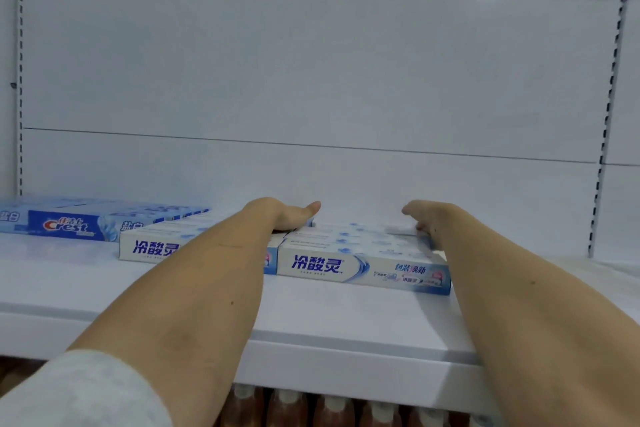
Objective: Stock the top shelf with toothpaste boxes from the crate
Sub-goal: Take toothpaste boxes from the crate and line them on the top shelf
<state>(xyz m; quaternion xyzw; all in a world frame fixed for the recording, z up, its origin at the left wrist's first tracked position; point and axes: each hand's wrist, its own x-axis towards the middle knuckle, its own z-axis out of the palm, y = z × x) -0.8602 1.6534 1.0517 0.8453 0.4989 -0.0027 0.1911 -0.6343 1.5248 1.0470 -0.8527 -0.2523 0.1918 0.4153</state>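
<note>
Already on the top shelf (pixel 207 291), the right-hand toothpaste boxes (pixel 363 265) sit mid-frame between left hand (pixel 289 215) and right hand (pixel 424 217), whose finger curl I cannot tell; uneven pushing could skew them.

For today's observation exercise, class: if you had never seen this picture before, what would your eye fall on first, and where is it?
Two bare forearms reach onto the white metal top shelf, the left hand and right hand resting on a block of white-and-blue toothpaste boxes at the centre. Further left lies a row of blue Crest toothpaste boxes. Below the shelf's front edge, brownish bottles with pale caps peek out.
</note>
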